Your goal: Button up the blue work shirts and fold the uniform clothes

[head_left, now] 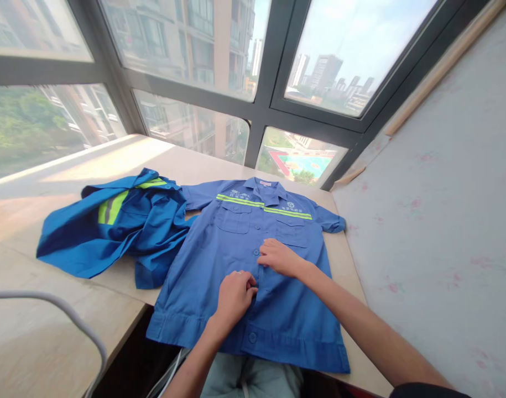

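Note:
A blue short-sleeved work shirt [231,260] lies spread face up, its collar away from me. Yellow-green reflective stripes and white printing cross its chest. My right hand [280,257] is closed at the front placket, just beside a middle button [256,252], with fingertips pinching the cloth there. Lower down and to the left, my left hand [236,294] is curled with thumb and fingers together on the placket edge. What lies between its fingertips is partly hidden. Another button [252,336] shows on the hem band.
A crumpled darker blue garment [153,226] with reflective bands lies left of the shirt, touching its side. Both rest on a pale windowsill counter [182,157]. A grey cable [66,309] loops at lower left. Windows stand behind; a flowered wall [435,221] bounds the right.

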Demonstrator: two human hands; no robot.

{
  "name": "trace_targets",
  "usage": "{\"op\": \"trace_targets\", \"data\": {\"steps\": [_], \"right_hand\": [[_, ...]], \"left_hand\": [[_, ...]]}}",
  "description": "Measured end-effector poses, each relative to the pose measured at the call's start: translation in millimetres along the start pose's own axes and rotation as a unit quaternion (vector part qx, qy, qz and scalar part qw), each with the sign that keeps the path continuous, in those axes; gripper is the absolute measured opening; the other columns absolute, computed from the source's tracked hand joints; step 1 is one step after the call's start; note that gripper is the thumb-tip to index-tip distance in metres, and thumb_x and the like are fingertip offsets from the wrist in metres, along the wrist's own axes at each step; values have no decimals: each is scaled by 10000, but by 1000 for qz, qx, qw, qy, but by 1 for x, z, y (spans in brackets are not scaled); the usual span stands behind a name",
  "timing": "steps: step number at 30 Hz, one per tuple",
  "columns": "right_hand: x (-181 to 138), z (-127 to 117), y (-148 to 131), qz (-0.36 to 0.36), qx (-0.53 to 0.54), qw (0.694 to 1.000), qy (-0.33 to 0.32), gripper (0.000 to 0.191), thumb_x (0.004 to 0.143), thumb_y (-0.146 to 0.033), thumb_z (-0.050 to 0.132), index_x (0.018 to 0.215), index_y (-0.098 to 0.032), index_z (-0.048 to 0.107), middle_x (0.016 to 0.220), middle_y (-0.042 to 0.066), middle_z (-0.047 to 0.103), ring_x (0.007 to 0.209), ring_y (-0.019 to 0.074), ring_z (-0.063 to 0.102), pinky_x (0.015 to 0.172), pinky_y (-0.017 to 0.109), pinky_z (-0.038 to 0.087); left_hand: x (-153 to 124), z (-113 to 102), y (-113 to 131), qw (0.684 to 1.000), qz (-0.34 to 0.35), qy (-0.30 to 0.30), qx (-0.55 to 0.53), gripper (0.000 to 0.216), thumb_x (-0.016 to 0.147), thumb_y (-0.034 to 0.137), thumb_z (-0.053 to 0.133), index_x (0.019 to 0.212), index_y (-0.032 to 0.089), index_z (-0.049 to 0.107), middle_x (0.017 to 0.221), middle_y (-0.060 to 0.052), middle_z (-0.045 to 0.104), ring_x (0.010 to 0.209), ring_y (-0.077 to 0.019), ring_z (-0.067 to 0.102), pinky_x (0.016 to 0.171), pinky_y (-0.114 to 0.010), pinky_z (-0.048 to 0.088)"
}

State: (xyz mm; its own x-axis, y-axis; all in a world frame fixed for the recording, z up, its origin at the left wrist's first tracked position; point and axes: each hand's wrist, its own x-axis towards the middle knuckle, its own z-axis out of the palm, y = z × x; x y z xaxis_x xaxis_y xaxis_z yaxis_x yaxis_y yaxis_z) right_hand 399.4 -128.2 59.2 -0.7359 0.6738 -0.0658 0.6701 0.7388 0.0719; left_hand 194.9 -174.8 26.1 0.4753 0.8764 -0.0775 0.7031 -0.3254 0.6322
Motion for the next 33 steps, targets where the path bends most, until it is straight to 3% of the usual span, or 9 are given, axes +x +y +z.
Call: {"op": "trace_targets", "data": {"steps": [7,13,18,21,27,33], "right_hand": [[2,-5,-5,2,-36,999,-19,159,944,-150,514,887,-177,661,943,86,612,888,213,490,802,336,377],[-9,7,-11,92,-20,993,73,189,954,-128,459,937,-153,645,1058,131,633,969,234,538,878,374,428],[-16,8,-29,43,91,984,144,339,868,-46,477,1161,-158,606,1265,148,602,1192,247,514,1012,416,422],[-17,5,-41,6,148,982,115,404,833,-30,470,1193,-171,589,1164,113,656,1128,219,557,1064,426,393],[-26,5,-56,55,148,985,71,379,835,-98,543,1207,-162,583,1016,97,667,1042,229,564,1115,503,286],[-29,7,-59,20,126,980,150,229,946,-98,470,1058,-202,641,885,44,670,947,193,538,1049,431,314]], "left_hand": [[-1,1,1,999,14,12,33,45,826,171,600,817,199,635,801,-23,654,800,-186,568,695,-296,329],[-5,2,0,999,28,23,36,102,850,158,536,843,200,629,820,-32,660,820,-190,574,723,-301,348],[-2,-3,3,1000,13,6,25,112,849,185,535,834,202,645,818,-41,684,820,-202,602,719,-301,363],[-1,-7,4,1000,-6,-9,8,113,849,209,547,830,204,659,836,-42,706,817,-203,627,704,-290,373],[2,-12,2,999,-18,-28,-20,111,859,279,597,831,214,682,853,-24,737,822,-199,661,670,-268,369],[5,-12,0,994,-49,-32,-87,162,847,216,588,960,227,703,871,-12,753,832,-186,678,699,-257,414]]}}
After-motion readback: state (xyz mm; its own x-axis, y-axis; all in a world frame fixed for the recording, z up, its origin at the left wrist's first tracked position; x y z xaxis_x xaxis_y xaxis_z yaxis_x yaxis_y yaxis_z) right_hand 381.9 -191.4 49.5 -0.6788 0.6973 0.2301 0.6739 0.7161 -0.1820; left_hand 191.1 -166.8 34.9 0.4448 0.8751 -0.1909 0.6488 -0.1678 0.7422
